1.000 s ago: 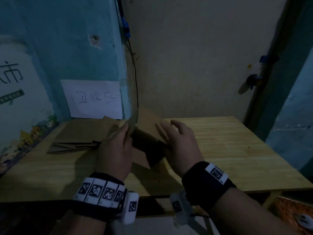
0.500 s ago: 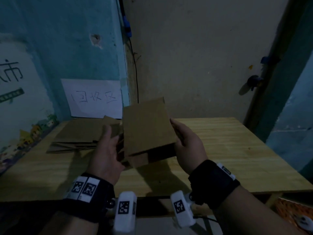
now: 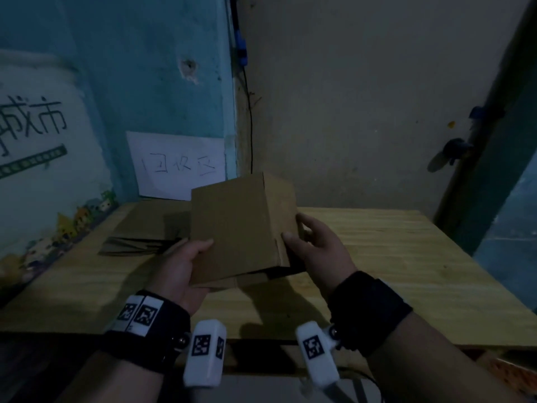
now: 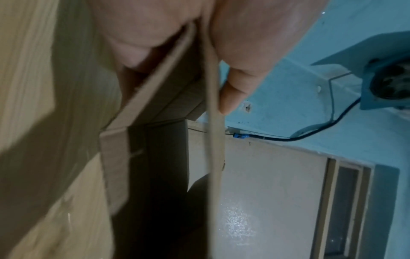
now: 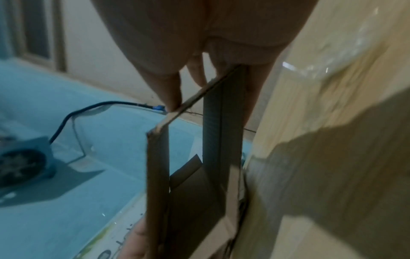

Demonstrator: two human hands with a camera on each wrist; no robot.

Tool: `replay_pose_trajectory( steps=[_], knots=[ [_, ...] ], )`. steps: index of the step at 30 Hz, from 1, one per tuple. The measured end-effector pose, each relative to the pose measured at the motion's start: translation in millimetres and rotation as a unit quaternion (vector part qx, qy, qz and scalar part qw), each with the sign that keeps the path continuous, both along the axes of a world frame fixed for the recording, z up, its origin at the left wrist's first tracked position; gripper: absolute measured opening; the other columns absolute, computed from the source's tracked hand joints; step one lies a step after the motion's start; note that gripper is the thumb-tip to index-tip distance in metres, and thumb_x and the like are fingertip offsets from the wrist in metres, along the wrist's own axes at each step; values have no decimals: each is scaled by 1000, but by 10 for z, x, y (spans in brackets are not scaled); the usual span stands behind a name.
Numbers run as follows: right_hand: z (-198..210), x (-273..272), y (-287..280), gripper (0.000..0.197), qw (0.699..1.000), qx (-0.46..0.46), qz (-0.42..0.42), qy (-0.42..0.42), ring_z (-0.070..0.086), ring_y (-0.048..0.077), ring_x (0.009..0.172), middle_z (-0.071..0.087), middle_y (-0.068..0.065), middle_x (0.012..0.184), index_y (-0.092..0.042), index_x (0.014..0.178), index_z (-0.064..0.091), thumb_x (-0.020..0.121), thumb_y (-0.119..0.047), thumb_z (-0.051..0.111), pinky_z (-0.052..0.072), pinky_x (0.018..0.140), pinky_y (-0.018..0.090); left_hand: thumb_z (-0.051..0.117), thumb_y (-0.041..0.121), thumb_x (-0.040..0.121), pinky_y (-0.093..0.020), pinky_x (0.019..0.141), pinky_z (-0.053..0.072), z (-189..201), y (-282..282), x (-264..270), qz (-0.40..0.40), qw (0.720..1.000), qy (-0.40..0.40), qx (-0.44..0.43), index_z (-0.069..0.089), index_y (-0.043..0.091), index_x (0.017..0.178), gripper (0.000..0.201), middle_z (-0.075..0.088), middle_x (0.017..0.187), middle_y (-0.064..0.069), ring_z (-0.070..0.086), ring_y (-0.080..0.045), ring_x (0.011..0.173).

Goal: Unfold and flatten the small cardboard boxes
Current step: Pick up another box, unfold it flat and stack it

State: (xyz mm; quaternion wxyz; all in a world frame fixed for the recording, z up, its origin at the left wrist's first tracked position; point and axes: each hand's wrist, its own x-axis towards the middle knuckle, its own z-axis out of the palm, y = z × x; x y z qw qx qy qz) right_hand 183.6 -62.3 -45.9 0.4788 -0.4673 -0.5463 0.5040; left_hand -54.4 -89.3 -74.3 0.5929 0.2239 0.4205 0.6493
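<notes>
Above the wooden surface (image 3: 377, 257), both hands clamp a small cardboard box (image 3: 232, 225): left hand (image 3: 180, 269) pinching its near corner, right hand (image 3: 319, 251) its side. Light, stiff board; best gripped along creased edges.

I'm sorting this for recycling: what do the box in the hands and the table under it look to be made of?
Box: plain brown cardboard, matte and unprinted; the wrist views show thin raw cut edges, though fluting is too blurred to confirm. Table: light wood, apparently joined strips with visible grain lines and a slight sheen, possibly varnished.
</notes>
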Motion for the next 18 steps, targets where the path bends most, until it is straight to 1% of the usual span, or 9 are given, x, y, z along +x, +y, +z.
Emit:
replay_pose_trajectory(
  steps=[3,5,6,8,10,12,14,16,18],
  knots=[
    [39,-141,61,54,996,-50,28,73,74,29,111,71,7,133,-27,141,65,94,-52,71,63,92,54,63,34,105,-54,102,57,37,-53,-43,-10,1000,-10,18,69,13,141,42,76,134,-14,71,-36,126],
    [98,-232,34,48,991,-74,45,100,72,28,112,76,5,125,-31,126,74,96,-65,58,63,86,53,59,48,106,-53,110,51,62,-99,-51,-36,999,-7,21,69,12,141,51,75,136,-17,71,-35,128],
    [106,-268,37,50,987,-91,53,124,70,28,116,76,3,125,-35,123,75,95,-69,54,61,90,54,62,50,103,-52,110,51,51,-107,-56,-37,999,4,27,70,12,139,53,74,136,-20,71,-36,127],
    [111,-329,64,57,973,-121,77,183,65,31,123,76,3,128,-40,125,74,87,-78,56,55,99,60,81,46,85,-50,105,55,0,-71,-114,-2,999,45,27,70,16,137,61,71,138,-23,71,-33,125],
    [115,-400,114,64,960,-141,97,220,64,35,126,74,7,132,-39,131,71,84,-80,59,53,101,64,94,33,69,-48,98,60,-9,-48,-231,35,997,72,19,70,22,138,74,74,136,-15,74,-31,119],
    [123,-443,174,63,961,-139,94,221,65,38,124,75,11,130,-31,134,71,89,-73,58,58,95,60,92,17,74,-47,94,61,7,-45,-350,55,993,102,13,69,25,139,69,72,129,-6,75,-29,109],
    [167,-526,211,51,964,-125,84,220,70,39,112,78,14,116,-20,127,73,94,-58,63,61,82,54,89,7,82,-51,104,58,19,-33,-497,66,986,155,5,70,28,138,63,66,131,-3,69,-27,111],
    [217,-643,256,30,973,-99,60,199,72,40,100,75,18,104,-11,113,72,99,-36,65,62,76,50,91,6,81,-55,111,54,25,35,-685,84,976,202,-23,70,31,139,66,61,140,-5,64,-30,124],
    [232,-784,368,14,983,-86,40,157,71,40,99,67,20,109,-10,109,68,102,-20,63,63,73,48,99,19,74,-56,111,53,110,114,-890,112,958,261,-42,64,32,145,80,58,139,-1,62,-29,126]
  ],
)
